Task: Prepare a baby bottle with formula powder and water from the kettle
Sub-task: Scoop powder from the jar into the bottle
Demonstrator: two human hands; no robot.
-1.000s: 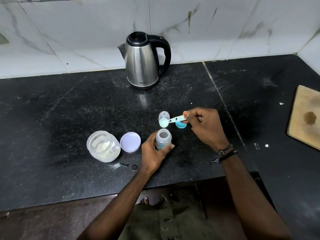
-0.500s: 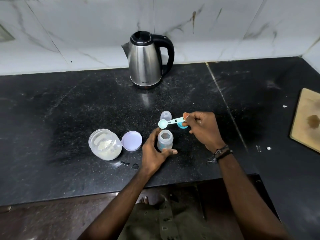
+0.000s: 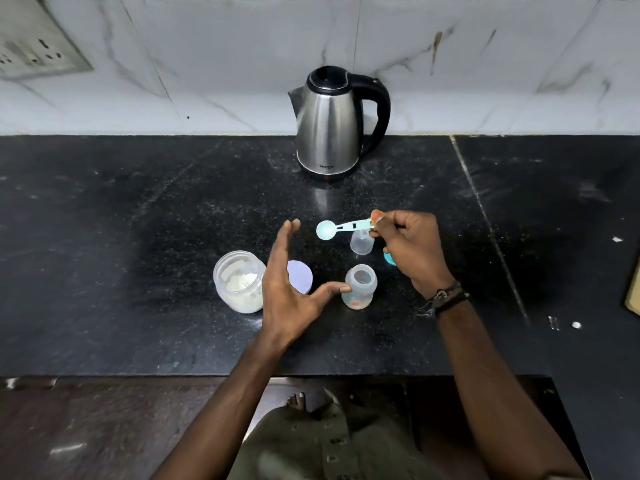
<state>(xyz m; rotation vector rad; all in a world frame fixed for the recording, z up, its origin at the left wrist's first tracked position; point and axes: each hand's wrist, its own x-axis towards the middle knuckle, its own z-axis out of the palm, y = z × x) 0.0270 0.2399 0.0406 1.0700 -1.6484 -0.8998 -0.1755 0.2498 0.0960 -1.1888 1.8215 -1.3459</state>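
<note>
The small clear baby bottle point(image 3: 358, 286) stands open-topped on the black counter point(image 3: 138, 237). My left hand point(image 3: 289, 289) is spread open beside it, fingers straight, thumb tip touching the bottle's left side. My right hand point(image 3: 407, 249) pinches the handle of a light blue scoop point(image 3: 341, 228), held level above the counter behind the bottle; the bowl looks empty. The open powder jar point(image 3: 239, 281) with white formula sits left of my left hand. The steel kettle point(image 3: 330, 123) stands at the back by the wall.
The jar's pale lid point(image 3: 301, 277) lies partly behind my left hand. A clear bottle cap point(image 3: 361, 244) and a blue ring point(image 3: 389, 258) sit under my right hand. A wooden board point(image 3: 633, 289) lies at the right edge. A wall socket point(image 3: 34, 51) is at top left.
My left hand has let go of the bottle and spread open, lifting to the left. My right hand keeps the scoop in about the same place. The camera has moved closer.
</note>
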